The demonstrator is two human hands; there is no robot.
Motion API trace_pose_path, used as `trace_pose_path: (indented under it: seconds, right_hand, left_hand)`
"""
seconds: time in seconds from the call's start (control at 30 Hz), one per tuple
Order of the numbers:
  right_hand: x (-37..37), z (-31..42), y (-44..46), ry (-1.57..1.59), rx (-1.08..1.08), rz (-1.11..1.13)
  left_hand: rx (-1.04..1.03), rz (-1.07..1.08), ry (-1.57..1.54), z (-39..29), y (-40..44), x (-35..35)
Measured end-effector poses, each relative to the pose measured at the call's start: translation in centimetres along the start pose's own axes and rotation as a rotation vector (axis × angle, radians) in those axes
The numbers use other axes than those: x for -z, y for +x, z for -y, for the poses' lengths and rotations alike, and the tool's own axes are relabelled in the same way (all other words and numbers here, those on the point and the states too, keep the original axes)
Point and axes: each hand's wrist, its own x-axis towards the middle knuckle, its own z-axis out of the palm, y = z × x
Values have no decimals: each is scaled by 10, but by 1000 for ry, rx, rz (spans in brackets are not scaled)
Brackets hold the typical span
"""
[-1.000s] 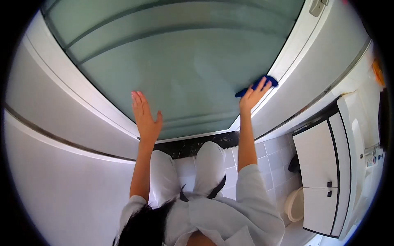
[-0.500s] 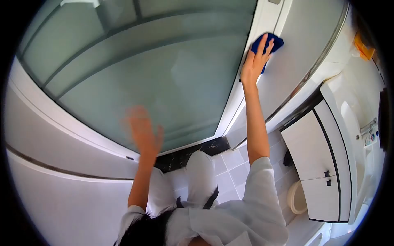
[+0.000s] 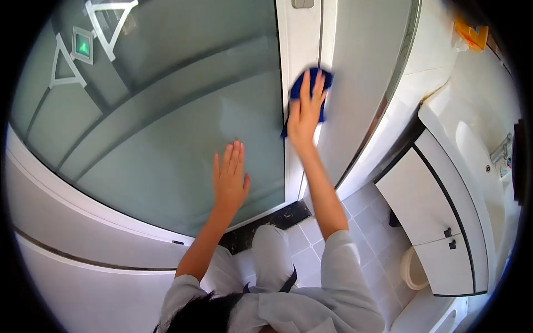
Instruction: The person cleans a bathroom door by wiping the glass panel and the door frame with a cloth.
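Note:
A dark blue cloth (image 3: pixel 324 84) lies under my right hand (image 3: pixel 304 119), which holds it against the white door frame (image 3: pixel 286 41) with the fingers spread over it. Parts of the cloth stick out past the fingertips and below the palm. My left hand (image 3: pixel 229 180) is open and bare, fingers stretched upward, in front of the frosted glass panel (image 3: pixel 183 144). Whether its palm touches the glass I cannot tell.
On the right, a white washbasin (image 3: pixel 452 108) with a tap (image 3: pixel 502 149) sits over a cabinet (image 3: pixel 419 194). A round off-white bin (image 3: pixel 412 269) stands beside the cabinet on the tiled floor (image 3: pixel 361 208). A dark stone threshold (image 3: pixel 261 225) runs under the door. White triangular pieces (image 3: pixel 114 28) show at upper left.
My right hand and the cloth are lower along the frame. My left hand, blurred before, has come up and right over the glass. The view has turned toward the right.

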Motion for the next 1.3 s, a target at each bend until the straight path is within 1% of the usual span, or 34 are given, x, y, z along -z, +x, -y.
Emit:
trace_pose_path:
  seconds: [0.03,0.07,0.13,0.17,0.23,0.27,0.3,0.33,0.4,0.43,0.47,0.5,0.53,0.6,0.67,0.7,0.73,0.77,0.8,0.87,0.9,0.93,1.0,1.07,1.13,1.2,1.23,1.3]
  right_hand:
    - [13,25,69,23,128,-51]
    - [15,31,95,-5,178,-100]
    - [8,27,97,14,208,-162]
    - [7,19,81,-10,171,-151]
    - [-2,-11,11,22,48,-104]
    - [-6,-31,-29,-79,45,-83]
    - [13,-22,-50,-145,-6,47]
    - [15,-19,-53,-278,95,-20]
    - [3,-10,-28,-130,-19,-43]
    - [5,-7,-22,-189,32,-48]
    - [3,-7,-7,-169,62,-90]
    - [15,3,40,-106,67,-98]
    - [12,2,41,-128,82,-149]
    - [17,20,102,172,48,-357]
    - [13,30,102,307,-67,-512]
    - [5,6,72,205,-44,-375]
    - [10,14,71,252,-99,-349]
    - [9,5,54,149,42,-327]
    - [5,-6,19,122,12,-234]
    - [6,-4,13,49,-15,-203]
    - [9,5,34,-116,-8,-170]
    - [6,2,37,-118,77,-254]
    - [20,25,96,-187,4,-237]
    - [21,26,105,-206,-56,-214]
    - [20,22,94,-252,-16,-233]
    - [17,11,53,-234,86,-168]
    - [18,10,45,-255,56,-101]
    - [21,12,58,-295,82,-106]
  left_hand:
    - [-31,-10,-1,4,6,1]
    - [-38,-15,11,5,8,-1]
    - [-18,-16,28,6,7,-6]
    - [-23,-16,31,6,7,-9]
    - [-17,-3,51,8,6,-9]
    - [-18,-3,52,7,6,-9]
    - [-6,-24,48,4,6,-8]
    - [5,-45,47,3,6,-8]
    - [-5,-34,54,5,4,-3]
    - [-12,-27,57,5,5,-1]
    - [-14,-31,63,7,7,0]
    - [-19,-28,74,7,7,0]
    - [-24,-21,78,7,6,-2]
    - [-56,-8,111,15,10,-10]
    - [-71,13,137,18,6,-16]
    - [-71,0,124,18,8,-19]
    - [-71,-1,110,19,5,-20]
    - [-70,0,110,19,5,-20]
    - [-69,2,89,17,2,-20]
    - [-67,-4,67,17,3,-20]
    - [-74,-5,88,19,3,-19]
    - [-85,-9,112,20,4,-19]
    - [-85,-20,127,22,8,-15]
    - [-80,-29,131,21,6,-16]
    - [-82,-52,127,22,6,-21]
    - [-70,-40,113,20,4,-20]
    - [-55,-35,101,18,5,-20]
    - [-68,-23,100,20,1,-16]
